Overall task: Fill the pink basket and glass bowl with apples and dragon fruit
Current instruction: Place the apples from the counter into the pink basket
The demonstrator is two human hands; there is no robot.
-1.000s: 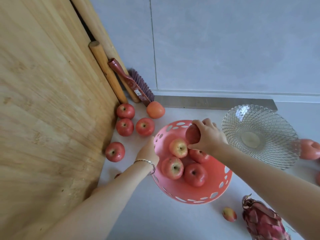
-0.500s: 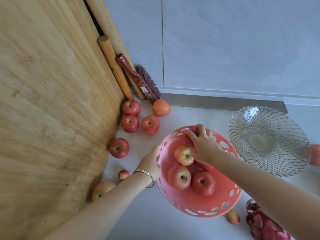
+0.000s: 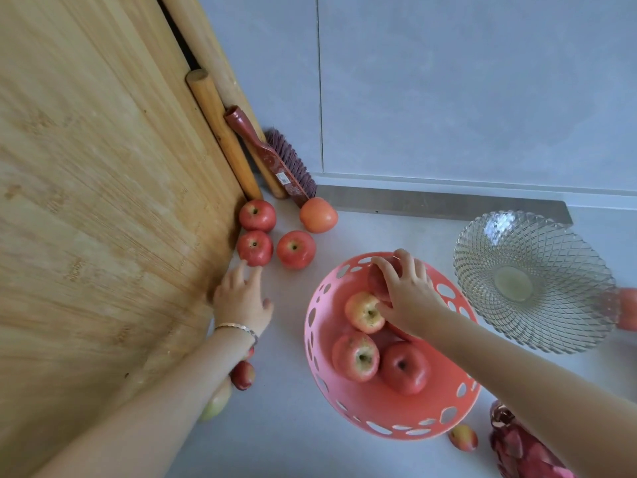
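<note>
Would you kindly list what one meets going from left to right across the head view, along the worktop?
Wooden board → left hand → pink basket → right hand → glass bowl → apple behind the bowl's right rim.

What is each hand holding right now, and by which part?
The right hand grips a red apple from above, fingers over its top, inside the pink basket. The left hand holds nothing, reaching toward the apples by the board.
</note>
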